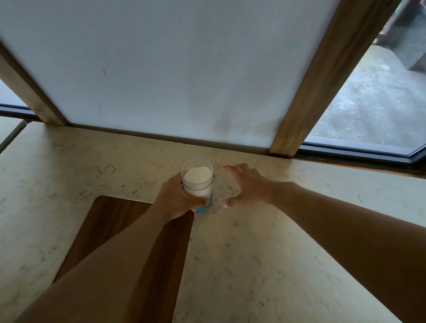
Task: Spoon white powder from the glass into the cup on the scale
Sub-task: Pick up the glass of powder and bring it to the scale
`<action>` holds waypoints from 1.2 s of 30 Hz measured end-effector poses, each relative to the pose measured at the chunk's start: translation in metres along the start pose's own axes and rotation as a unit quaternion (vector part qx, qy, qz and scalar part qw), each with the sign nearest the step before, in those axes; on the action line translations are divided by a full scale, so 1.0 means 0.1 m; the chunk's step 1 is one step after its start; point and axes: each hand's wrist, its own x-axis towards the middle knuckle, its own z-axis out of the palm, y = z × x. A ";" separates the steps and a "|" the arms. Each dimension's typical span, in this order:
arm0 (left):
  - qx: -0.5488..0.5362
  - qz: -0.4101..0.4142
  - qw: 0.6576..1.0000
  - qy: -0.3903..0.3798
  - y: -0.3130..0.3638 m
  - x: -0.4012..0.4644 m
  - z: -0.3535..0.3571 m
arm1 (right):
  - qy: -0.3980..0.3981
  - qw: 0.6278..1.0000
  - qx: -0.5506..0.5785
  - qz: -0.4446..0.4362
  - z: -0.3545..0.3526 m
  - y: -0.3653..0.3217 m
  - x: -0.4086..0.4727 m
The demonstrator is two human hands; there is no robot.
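Note:
A clear glass (197,181) with a blue base holds white powder and stands upright near the back of the pale marble counter (237,247). My left hand (176,198) is wrapped around its left side and grips it. Just to the right of the glass, my right hand (245,184) hovers with fingers and thumb spread apart, not touching it and holding nothing. No spoon, cup or scale is in view.
A dark wooden board (106,225) is inset in the counter under my left forearm. A frosted window pane (176,63) with wooden frame posts (321,79) rises right behind the glass. To the right, a clear pane shows wet ground outside.

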 end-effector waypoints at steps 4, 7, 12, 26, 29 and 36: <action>0.029 0.011 0.999 0.004 0.13 -0.12 -0.02 | 0.017 1.000 0.005 0.000 -0.07 0.00 -0.23; 0.030 0.014 0.999 0.007 0.25 -0.27 -0.04 | 0.025 1.000 0.007 0.007 -0.11 -0.01 -0.41; 0.041 0.039 0.998 0.015 0.56 -0.64 -0.03 | 0.047 0.999 0.015 -0.001 -0.26 -0.09 -0.77; 0.075 0.100 0.992 0.027 1.28 -1.62 -0.03 | 0.102 0.992 0.068 -0.008 -0.25 -0.36 -1.96; 0.080 0.114 0.990 0.020 1.36 -1.86 0.05 | 0.103 0.991 0.082 -0.002 -0.16 -0.37 -2.22; 0.057 0.104 0.993 0.007 1.44 -2.34 0.25 | 0.116 0.989 0.088 0.020 0.07 -0.27 -2.76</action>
